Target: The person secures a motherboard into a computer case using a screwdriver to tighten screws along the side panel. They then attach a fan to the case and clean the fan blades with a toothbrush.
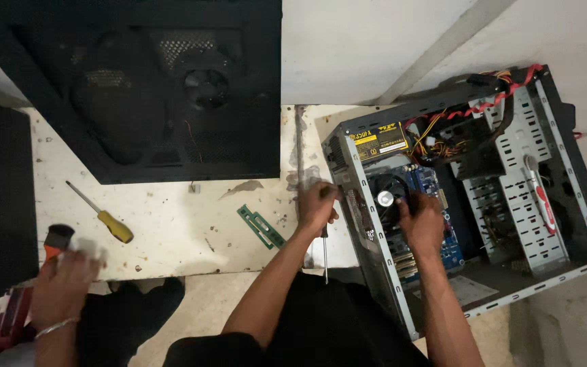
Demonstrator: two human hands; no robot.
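From the head camera, your left hand [317, 207] rests on the rear edge of the open computer case [582, 197], its fingers clenched around a screwdriver [325, 255] whose shaft points down toward you. Your right hand [421, 223] reaches inside the case and lies on the blue circuit board [451, 250], just beside the round fan [386, 197]; you cannot tell whether its fingers grip anything. On the tabletop [171, 224] lie a yellow-handled screwdriver [100, 213] and a green strip [261, 226]. Another person's hand [62, 272] works at far left.
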